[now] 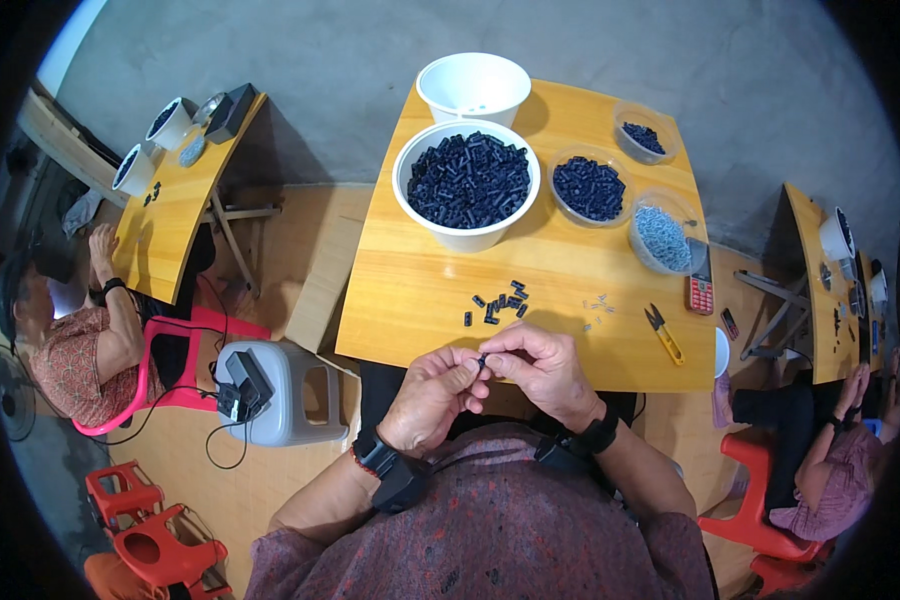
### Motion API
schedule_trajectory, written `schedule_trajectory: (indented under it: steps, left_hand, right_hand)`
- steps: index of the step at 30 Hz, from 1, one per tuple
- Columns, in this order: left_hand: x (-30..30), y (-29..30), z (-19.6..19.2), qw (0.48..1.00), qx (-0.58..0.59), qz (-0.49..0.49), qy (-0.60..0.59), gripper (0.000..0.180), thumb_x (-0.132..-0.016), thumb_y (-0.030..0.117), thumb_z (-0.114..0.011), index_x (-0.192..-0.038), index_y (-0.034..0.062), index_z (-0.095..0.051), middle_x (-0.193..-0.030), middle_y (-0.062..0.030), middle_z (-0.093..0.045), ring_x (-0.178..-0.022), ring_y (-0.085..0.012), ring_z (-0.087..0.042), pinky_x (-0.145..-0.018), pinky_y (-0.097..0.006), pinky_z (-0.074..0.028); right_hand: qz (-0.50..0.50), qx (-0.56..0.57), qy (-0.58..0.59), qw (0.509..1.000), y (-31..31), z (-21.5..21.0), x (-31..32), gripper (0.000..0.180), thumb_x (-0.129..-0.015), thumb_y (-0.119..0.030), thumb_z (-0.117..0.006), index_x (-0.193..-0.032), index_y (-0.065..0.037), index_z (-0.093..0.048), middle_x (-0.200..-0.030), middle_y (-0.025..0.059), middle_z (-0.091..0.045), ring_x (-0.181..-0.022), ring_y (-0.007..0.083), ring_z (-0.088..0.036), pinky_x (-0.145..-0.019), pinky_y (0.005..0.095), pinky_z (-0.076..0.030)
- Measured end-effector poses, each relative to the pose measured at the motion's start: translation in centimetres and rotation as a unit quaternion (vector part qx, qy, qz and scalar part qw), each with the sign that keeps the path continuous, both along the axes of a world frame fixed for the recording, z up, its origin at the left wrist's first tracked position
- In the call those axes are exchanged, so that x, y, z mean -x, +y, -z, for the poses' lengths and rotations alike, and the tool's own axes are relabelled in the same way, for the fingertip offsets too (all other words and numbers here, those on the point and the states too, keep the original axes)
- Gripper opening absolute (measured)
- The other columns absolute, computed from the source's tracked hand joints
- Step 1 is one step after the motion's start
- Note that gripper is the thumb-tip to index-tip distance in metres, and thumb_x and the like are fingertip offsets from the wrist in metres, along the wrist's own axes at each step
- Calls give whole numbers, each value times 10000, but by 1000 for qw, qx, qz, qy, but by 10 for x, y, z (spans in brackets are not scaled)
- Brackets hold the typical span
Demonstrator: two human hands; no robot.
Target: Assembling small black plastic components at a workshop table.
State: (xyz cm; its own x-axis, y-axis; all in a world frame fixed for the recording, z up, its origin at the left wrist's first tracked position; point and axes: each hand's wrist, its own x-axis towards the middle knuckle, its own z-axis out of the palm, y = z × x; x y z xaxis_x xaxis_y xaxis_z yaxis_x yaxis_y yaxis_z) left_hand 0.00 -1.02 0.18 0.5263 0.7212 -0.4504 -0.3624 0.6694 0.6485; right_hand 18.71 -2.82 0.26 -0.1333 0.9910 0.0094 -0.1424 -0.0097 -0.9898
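Observation:
Just over the near edge of the wooden table (410, 300), my left hand (432, 398) and my right hand (548, 368) meet at their fingertips. Both pinch one small dark plastic piece (482, 361), mostly covered by my fingers. Beyond them lies a loose group of dark plastic pieces (500, 304). To the right of that group, small pale metal bits (598, 305) are scattered on the wood. A pair of yellow-handled thread snips (666, 336) rests farther right, its blades pointing away from me.
A white bucket (402, 200) full of dark pieces stands near another white bucket (475, 85). Clear tubs hold dark pieces (588, 190) and pale blue-grey bits (660, 238). A red phone (700, 285) lies at the right edge. Other people work at side tables. A grey stool (280, 400) stands left.

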Motion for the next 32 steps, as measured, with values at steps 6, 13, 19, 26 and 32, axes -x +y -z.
schedule_trajectory:
  steps: [6, 13, 19, 26, 32]
  left_hand:
    - [-1, 1, -3, 1000, -10, -18, 20, 145, -1002, 140, -561, -1032, 14, -629, -910, -59, -657, -773, -133, -624, -634, -278, -523]
    - [-4, 3, -3, 1000, 1, -13, 14, 158, -1009, 121, -544, -1063, 1, -632, -952, -66, -670, -769, -115, -623, -657, -255, -544]
    - [-3, -3, -9, 999, 31, -6, 30, 154, -1003, 90, -541, -1018, -9, -658, -947, -98, -690, -797, -141, -658, -717, -279, -574]
    - [1, -9, -3, 998, -18, -33, 51, 102, -961, 43, -598, -910, -5, -672, -862, -76, -690, -761, -149, -651, -729, -304, -560]
    - [1, -11, 0, 994, -85, -37, 58, 70, -942, 28, -618, -906, 0, -671, -839, -69, -688, -739, -139, -644, -728, -302, -556]
  right_hand:
    - [30, -19, -59, 998, 1, 1, 1, 335, -857, -37, -736, -1167, 27, -629, -947, 79, -671, -870, 121, -666, -757, 272, -559]
    - [2, -165, -257, 952, 0, -13, 3, 346, -810, -36, -770, -1120, 31, -630, -919, 121, -658, -811, 199, -675, -723, 293, -559]
    - [26, -222, -343, 912, -6, -13, 6, 293, -756, -58, -753, -1004, 27, -622, -821, 161, -612, -746, 332, -655, -635, 393, -530]
    - [39, -254, -337, 906, -9, -3, 15, 300, -714, -45, -787, -962, 26, -635, -754, 131, -620, -647, 279, -650, -571, 350, -523]
    - [35, -281, -376, 882, -11, -8, 16, 248, -722, -33, -753, -939, -7, -637, -747, 119, -618, -641, 271, -647, -561, 355, -518]
